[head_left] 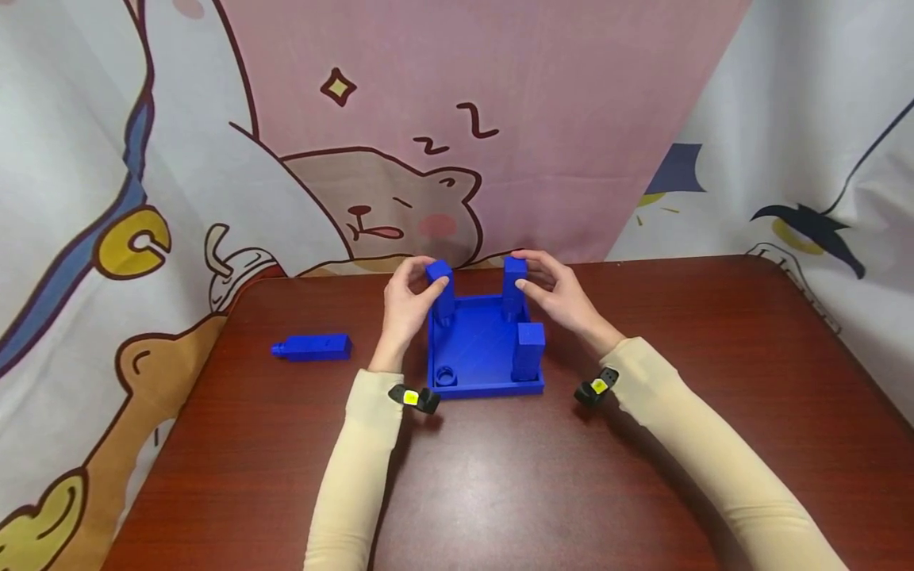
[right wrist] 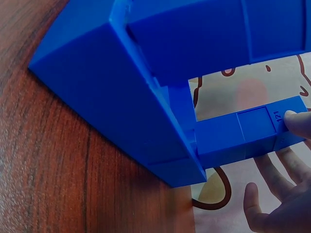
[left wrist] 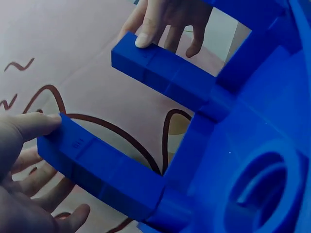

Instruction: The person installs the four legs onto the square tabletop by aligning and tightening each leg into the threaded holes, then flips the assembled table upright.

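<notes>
Hands apart, both pinching: left hand (head_left: pixel 407 308) on the far-left post (head_left: pixel 445 303), right hand (head_left: pixel 567 300) on the far-right post (head_left: pixel 511 300), up at the blue tray (head_left: pixel 477 349)'s back corners! A third post (head_left: pixel 528 353) stands front right; a fourth post (head_left: pixel 317 347) lies leftward on the table (head_left: pixel 493 492).

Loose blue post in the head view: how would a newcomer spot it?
On the brown table, look left of the blue tray, past the left hand. The loose post lies there, narrow peg pointing left. It alone is on its side; the three other posts stand in the tray.
</notes>
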Motion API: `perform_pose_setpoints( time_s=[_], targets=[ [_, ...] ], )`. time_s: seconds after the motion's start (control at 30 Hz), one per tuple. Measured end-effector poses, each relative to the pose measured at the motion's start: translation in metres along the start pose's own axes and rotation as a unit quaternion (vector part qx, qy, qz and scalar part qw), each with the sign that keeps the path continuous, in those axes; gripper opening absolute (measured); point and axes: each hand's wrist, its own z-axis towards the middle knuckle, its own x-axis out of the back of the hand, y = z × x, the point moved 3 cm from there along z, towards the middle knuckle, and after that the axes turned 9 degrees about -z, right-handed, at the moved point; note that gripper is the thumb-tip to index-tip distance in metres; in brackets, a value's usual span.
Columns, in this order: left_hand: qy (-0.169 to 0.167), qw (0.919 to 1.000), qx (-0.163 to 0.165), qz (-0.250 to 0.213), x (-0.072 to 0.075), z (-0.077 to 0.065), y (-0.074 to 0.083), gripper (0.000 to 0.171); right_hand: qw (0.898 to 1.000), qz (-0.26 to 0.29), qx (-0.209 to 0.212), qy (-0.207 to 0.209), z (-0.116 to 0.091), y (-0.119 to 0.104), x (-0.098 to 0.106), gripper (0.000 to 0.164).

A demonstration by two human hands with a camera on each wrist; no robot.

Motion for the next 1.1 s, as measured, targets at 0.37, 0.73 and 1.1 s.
perform_pose_setpoints(
  time_s=[0.37, 0.73, 1.1],
  targets=[
    [-0.132, 0.9842, 0.073, -0.093, 0.018, 0.017, -0.023, 0.032, 1.0, 0.001, 0.005, 0.002, -0.001, -0.009, 0.002, 0.042],
    [-0.297, 0.8962, 0.17, -0.283, 0.025, 0.036, -0.032, 0.027, 1.0, 0.001, 0.002, -0.004, -0.006, -0.032, 0.003, 0.042],
    [-0.314, 0.8973, 0.164, -0.263, 0.025, 0.034, -0.028, 0.036, 1.0, 0.005, -0.001, -0.006, -0.007, -0.032, 0.003, 0.042]
  ],
)
